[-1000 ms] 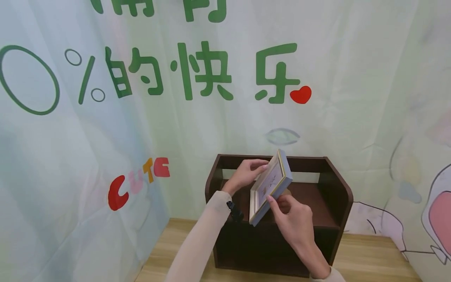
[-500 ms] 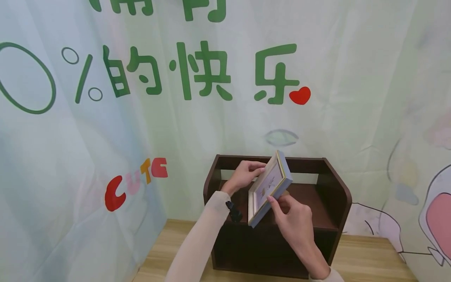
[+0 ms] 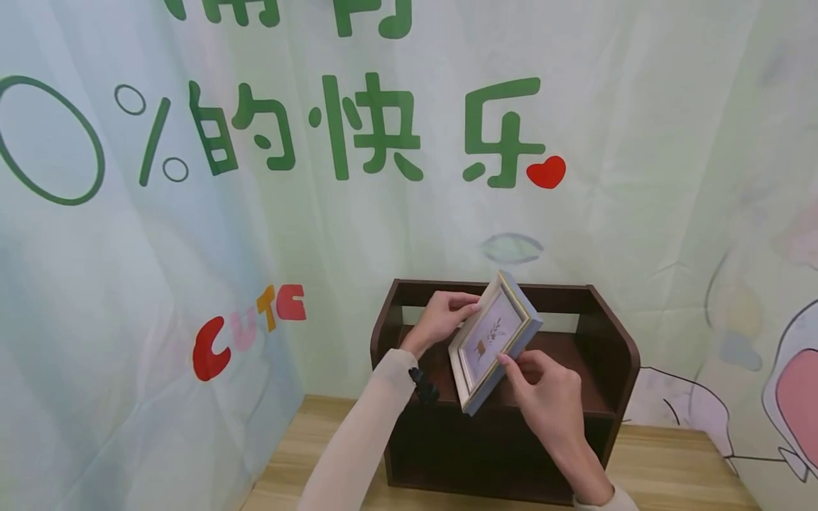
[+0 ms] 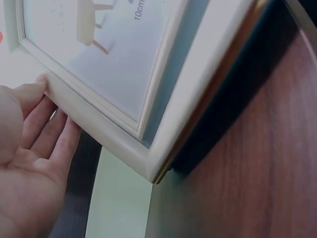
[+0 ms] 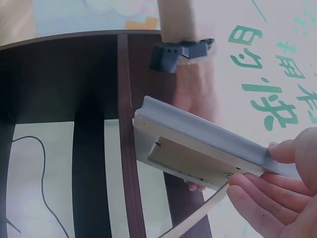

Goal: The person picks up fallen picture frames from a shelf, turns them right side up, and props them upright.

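A picture frame point(image 3: 493, 333) with a pale front border and blue-grey edges is held tilted over a dark brown wooden shelf unit point(image 3: 578, 372). My left hand point(image 3: 442, 319) pinches its left border; in the left wrist view the thumb lies on the front and the fingers go behind. On the opposite edge, my right hand point(image 3: 551, 397) grips with the thumb in front and fingertips at the back. The right wrist view shows the frame's backing board point(image 5: 190, 158) and a light strip point(image 5: 198, 213) standing out from it, beside my right fingers point(image 5: 247, 191).
The shelf unit has raised sides and a back rail, with an open compartment below. It stands on a light wood-grain surface point(image 3: 677, 461). Behind hangs a pale printed curtain point(image 3: 409, 227) with green characters. A thin dark cable point(image 5: 43, 173) runs past the unit's slats.
The picture frame has turned so more of its front faces the head camera. My right hand has shifted slightly to the right with its edge; the left hand stays nearly in place.
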`<state>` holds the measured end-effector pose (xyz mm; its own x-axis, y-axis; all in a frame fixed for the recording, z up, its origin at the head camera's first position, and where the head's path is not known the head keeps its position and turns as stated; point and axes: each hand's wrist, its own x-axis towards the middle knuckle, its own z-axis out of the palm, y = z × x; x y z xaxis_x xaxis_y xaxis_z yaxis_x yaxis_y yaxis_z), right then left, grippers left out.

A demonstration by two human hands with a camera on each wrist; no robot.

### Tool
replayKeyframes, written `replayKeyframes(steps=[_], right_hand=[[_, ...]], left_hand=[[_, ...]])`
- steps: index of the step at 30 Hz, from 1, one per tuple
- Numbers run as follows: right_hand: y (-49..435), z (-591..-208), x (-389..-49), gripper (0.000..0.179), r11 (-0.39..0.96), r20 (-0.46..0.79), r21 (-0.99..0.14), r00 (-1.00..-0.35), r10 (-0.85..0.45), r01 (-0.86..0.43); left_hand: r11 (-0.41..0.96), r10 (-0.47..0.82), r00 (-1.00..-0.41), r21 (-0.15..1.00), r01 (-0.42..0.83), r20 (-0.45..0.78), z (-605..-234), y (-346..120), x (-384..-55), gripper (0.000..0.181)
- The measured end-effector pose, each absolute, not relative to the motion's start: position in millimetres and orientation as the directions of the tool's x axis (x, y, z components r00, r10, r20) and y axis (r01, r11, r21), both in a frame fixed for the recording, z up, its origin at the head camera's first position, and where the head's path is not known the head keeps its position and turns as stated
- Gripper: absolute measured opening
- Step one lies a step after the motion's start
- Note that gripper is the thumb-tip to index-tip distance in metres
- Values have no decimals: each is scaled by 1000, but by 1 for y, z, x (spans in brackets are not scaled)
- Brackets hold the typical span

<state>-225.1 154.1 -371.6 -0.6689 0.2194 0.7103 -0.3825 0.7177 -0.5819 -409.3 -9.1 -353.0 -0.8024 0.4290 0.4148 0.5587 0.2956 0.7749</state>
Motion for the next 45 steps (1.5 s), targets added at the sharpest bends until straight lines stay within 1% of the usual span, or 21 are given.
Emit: replayKeyframes(steps=[8,14,21,24,32,45], right_hand=[[166,-368,-224,23,702,656,-638,-702,277,-318],[175,-365,-226,22,675,631,-668,-718,294,-312],[181,-362,-232,26,597,560,-742,-771,302,-305],[183,-360,-236,28,554,520,-776,-804,289,-302],[192,-356,-248,37,471,416,-840,-875,247,-267],[201,-357,-266,47,426,363,-867,-914,183,-259]], left_hand=[[312,359,-836,791,527,415,-354,-14,-402,29],[296,321,-855,815,499,407,-355,-21,-396,30],[243,279,-880,859,451,384,-359,-34,-392,30],[223,260,-886,868,443,385,-360,-39,-390,29],[107,189,-917,920,376,353,-361,-42,-381,29],[116,42,-946,938,325,323,-365,-45,-360,30]])
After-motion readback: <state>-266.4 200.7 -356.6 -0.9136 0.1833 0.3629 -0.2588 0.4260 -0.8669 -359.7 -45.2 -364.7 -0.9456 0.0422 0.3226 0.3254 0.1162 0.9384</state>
